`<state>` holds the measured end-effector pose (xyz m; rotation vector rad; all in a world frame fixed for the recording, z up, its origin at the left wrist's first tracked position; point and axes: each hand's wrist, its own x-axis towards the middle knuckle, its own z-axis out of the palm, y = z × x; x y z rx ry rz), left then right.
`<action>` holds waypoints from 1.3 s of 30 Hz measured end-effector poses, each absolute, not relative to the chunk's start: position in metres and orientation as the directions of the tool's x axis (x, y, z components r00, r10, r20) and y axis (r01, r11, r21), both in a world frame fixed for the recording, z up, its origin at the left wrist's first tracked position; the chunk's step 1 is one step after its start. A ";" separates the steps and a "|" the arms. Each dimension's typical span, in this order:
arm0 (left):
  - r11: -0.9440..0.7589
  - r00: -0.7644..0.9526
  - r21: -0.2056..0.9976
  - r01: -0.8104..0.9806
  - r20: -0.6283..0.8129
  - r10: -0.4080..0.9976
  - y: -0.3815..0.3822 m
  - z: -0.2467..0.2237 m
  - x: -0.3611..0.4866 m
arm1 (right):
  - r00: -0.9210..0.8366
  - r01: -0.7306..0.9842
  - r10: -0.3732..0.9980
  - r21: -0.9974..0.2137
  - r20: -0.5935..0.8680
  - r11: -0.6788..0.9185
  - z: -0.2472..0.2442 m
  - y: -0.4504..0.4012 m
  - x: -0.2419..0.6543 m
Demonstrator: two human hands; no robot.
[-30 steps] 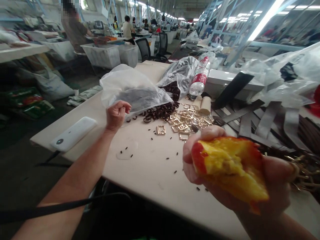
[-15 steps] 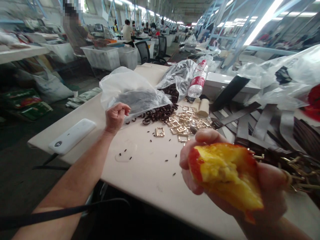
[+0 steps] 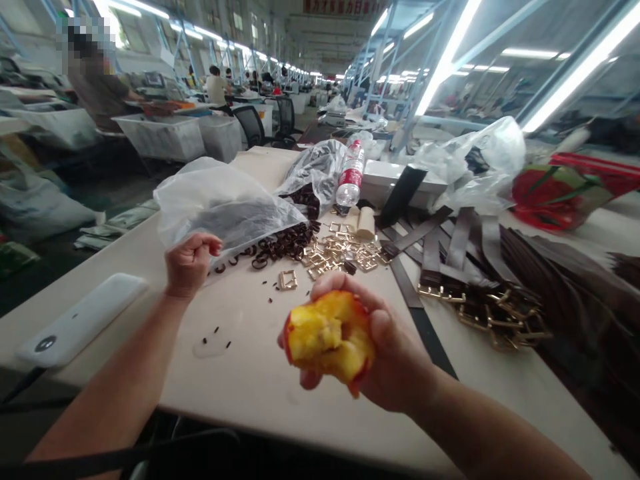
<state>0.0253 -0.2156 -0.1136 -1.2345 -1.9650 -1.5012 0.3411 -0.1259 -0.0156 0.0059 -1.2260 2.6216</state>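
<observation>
A bitten peach (image 3: 327, 337) with red skin and yellow flesh is in my right hand (image 3: 395, 353), fingers wrapped round its back and side, held above the table. My left hand (image 3: 189, 265) is curled in a fist with nothing showing in it, by the near left side of a clear plastic bag (image 3: 220, 200). Dark brown loops (image 3: 285, 247) spill from under the bag. Gold buckles (image 3: 345, 248) lie in a heap beyond the peach, and one single buckle (image 3: 288, 280) lies apart, nearer my left hand.
A white power bank (image 3: 85, 320) with a cable lies at the table's left edge. Brown straps (image 3: 465, 247) with gold buckles cover the right side. A water bottle (image 3: 351, 175), a white box (image 3: 383, 175) and a red bag (image 3: 545, 193) stand farther back. Co-workers are in the background.
The view has swung right and up a little. My right hand with the peach has moved away from the camera and toward the middle. My left hand stays in a fist by the bag.
</observation>
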 end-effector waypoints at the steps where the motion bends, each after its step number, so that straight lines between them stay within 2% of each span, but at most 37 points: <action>1: 0.049 -0.544 0.579 0.814 0.729 0.415 -0.216 -0.113 0.025 | -0.968 -0.230 0.223 -0.749 0.112 -0.622 -0.018 -0.126 0.340; 12: 0.122 -0.568 0.577 0.808 0.706 0.424 -0.218 -0.113 0.027 | -0.979 -0.191 0.192 -0.680 0.076 -0.708 -0.028 -0.123 0.330; 17: 0.133 -0.570 0.570 0.811 0.716 0.404 -0.217 -0.116 0.026 | -0.990 -0.114 0.144 -0.595 -0.002 -0.796 -0.028 -0.116 0.324; 20: 0.137 -0.573 0.573 0.808 0.711 0.407 -0.217 -0.116 0.026 | -0.989 -0.129 0.145 -0.563 0.017 -0.816 -0.029 -0.114 0.322; 33: 0.103 -0.538 0.548 0.830 0.738 0.407 -0.219 -0.118 0.021 | -0.979 -0.201 0.184 -0.609 0.092 -0.768 -0.036 -0.114 0.322; 39: 0.003 -0.484 0.522 0.853 0.789 0.378 -0.214 -0.118 0.021 | -0.973 -0.207 0.221 -0.695 0.071 -0.689 -0.029 -0.115 0.327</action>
